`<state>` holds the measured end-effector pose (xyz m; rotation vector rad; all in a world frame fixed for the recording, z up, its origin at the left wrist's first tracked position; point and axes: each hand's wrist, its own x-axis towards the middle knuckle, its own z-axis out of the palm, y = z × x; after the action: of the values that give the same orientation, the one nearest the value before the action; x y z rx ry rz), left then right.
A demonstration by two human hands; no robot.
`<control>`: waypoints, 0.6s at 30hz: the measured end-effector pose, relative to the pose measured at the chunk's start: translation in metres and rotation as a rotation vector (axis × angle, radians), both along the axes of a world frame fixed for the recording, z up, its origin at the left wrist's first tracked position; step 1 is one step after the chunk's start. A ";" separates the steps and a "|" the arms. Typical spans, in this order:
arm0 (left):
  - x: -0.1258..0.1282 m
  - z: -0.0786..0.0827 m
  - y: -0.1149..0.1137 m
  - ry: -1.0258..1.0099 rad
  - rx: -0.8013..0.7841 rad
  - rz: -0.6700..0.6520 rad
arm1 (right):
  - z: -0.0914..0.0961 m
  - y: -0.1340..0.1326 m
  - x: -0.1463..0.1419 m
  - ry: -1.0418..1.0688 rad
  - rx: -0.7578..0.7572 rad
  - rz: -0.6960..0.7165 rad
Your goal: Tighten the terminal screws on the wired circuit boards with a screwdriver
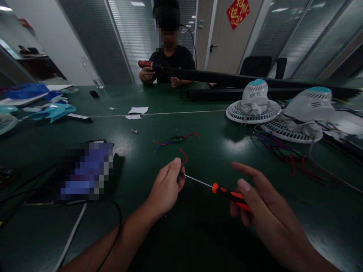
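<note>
Between the thumb and fingers of my left hand (168, 185) is a small circuit board (179, 175), mostly hidden, with a red wire (185, 155) curling out above. My right hand (266, 207) holds an orange and black screwdriver (229, 194) by its handle, the index finger stretched out off it. The screwdriver's metal shaft points left, and its tip meets the board at my left fingers. Just beyond lies a second small circuit board (178, 138) with red and blue wires at its ends.
A blurred-out screen device (87, 170) stands at left with black cables. On the right are white fan housings (255, 100) and a bundle of wired boards (292, 153). Paper scraps (138, 110) lie ahead. Across the table a person (170, 60) holds a red power drill (146, 65) against a long black bar (215, 77).
</note>
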<state>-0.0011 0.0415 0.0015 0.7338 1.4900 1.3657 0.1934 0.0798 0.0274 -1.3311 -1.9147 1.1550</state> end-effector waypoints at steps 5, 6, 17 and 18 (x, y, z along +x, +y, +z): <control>0.000 -0.001 0.000 -0.017 0.018 0.003 | 0.001 -0.001 0.000 -0.054 0.054 0.058; 0.000 -0.001 0.000 -0.017 0.019 0.005 | 0.002 -0.001 0.000 -0.055 0.083 0.066; 0.000 -0.001 0.000 -0.027 0.004 -0.001 | 0.005 0.001 0.002 -0.104 0.222 0.088; 0.000 -0.001 0.000 -0.028 0.006 -0.004 | 0.004 0.001 0.002 -0.115 0.231 0.088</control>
<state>-0.0008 0.0412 0.0003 0.7181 1.4621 1.3734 0.1955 0.0810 0.0315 -1.2212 -2.1352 0.8816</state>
